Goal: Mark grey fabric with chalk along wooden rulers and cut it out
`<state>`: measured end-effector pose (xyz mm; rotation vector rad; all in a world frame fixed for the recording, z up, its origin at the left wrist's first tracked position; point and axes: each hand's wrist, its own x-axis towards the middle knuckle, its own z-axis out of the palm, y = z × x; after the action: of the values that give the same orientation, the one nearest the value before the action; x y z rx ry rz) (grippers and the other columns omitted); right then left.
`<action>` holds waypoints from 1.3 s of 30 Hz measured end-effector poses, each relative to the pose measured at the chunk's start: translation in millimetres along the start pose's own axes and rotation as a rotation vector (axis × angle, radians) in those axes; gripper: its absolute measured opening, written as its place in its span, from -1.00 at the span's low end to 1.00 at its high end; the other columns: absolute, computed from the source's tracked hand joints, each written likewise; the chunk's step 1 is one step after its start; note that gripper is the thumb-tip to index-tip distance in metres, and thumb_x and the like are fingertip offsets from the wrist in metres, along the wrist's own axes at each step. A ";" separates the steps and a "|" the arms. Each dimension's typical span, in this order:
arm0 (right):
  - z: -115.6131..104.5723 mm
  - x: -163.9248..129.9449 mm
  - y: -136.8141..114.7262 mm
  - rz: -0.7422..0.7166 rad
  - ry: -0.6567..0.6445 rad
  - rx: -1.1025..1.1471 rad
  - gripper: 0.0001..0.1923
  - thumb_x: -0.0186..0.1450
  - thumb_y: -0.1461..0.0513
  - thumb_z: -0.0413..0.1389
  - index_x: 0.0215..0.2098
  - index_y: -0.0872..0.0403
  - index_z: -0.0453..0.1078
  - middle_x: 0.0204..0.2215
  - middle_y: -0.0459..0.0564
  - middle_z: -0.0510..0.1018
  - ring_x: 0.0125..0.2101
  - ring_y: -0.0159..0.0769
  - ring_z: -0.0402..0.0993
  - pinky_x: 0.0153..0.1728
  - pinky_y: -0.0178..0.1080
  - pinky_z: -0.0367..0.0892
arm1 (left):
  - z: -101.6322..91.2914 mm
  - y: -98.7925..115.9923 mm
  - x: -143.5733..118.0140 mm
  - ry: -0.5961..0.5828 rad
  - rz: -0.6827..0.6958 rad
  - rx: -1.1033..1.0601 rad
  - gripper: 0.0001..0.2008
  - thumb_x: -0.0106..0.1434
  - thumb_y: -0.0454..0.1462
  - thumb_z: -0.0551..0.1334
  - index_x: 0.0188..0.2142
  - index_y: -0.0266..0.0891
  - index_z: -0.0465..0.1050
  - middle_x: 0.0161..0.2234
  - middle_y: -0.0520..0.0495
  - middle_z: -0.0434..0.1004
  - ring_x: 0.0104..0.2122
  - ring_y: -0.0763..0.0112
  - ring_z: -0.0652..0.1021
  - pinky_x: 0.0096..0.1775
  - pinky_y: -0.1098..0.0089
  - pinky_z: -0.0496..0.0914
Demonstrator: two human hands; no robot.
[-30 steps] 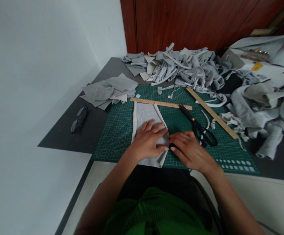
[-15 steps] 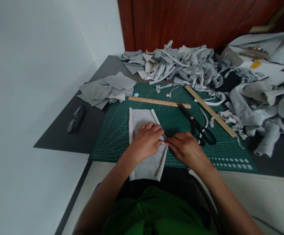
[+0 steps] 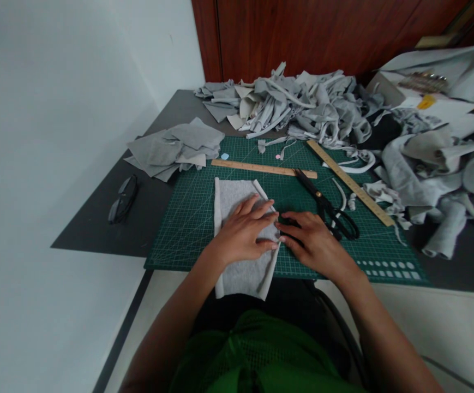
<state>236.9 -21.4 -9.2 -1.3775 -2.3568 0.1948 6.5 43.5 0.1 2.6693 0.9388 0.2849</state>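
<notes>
Here, fingers spread flat on grey fabric, bare cutting mat leftward.

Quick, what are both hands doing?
Left hand: open, flat on the grey felt fabric piece.
Right hand: open, fingertips at that fabric's right edge.

grey fabric piece: flat, long edges folded inward, near end overhanging the cutting mat edge.
</notes>
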 end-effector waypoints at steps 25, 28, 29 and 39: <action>16.4 6.7 -5.6 0.169 0.140 -0.075 -0.69 0.48 0.09 0.10 0.10 -0.02 0.56 0.09 0.20 0.57 0.03 0.11 0.48 -0.06 0.11 0.38 | 9.9 2.5 -0.6 0.093 -0.030 0.103 0.02 0.13 0.37 0.28 0.41 -0.12 0.23 0.43 -0.22 0.16 0.43 -0.17 0.11 0.42 -0.17 -0.09; 13.8 4.6 1.6 0.165 0.143 -0.046 -0.72 0.46 0.08 0.15 -0.01 -0.01 0.62 0.08 0.18 0.60 0.02 0.10 0.50 -0.06 0.12 0.40 | 9.2 2.7 0.2 0.110 -0.027 0.095 0.02 0.12 0.37 0.29 0.40 -0.13 0.24 0.43 -0.23 0.17 0.43 -0.16 0.13 0.42 -0.17 -0.07; 13.0 4.1 2.9 0.166 0.140 -0.058 -0.72 0.45 0.07 0.16 -0.01 -0.02 0.63 0.09 0.16 0.61 0.02 0.10 0.50 -0.06 0.13 0.40 | 8.9 3.1 0.7 0.121 -0.021 0.091 0.01 0.11 0.36 0.31 0.38 -0.14 0.26 0.41 -0.24 0.19 0.42 -0.14 0.14 0.42 -0.16 -0.05; 14.5 5.1 6.1 0.220 0.170 -0.042 -0.77 0.41 0.06 0.22 -0.08 -0.05 0.63 0.07 0.10 0.64 0.01 0.11 0.52 -0.06 0.15 0.38 | 3.1 2.4 5.0 0.066 0.179 -0.106 -0.56 0.21 0.03 0.47 0.00 -0.10 0.60 0.13 -0.02 0.57 0.23 0.18 0.43 0.30 0.12 0.29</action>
<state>233.7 -12.8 -22.9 -1.6062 -2.0823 0.0856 12.6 44.2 -1.5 2.6629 0.6830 0.4515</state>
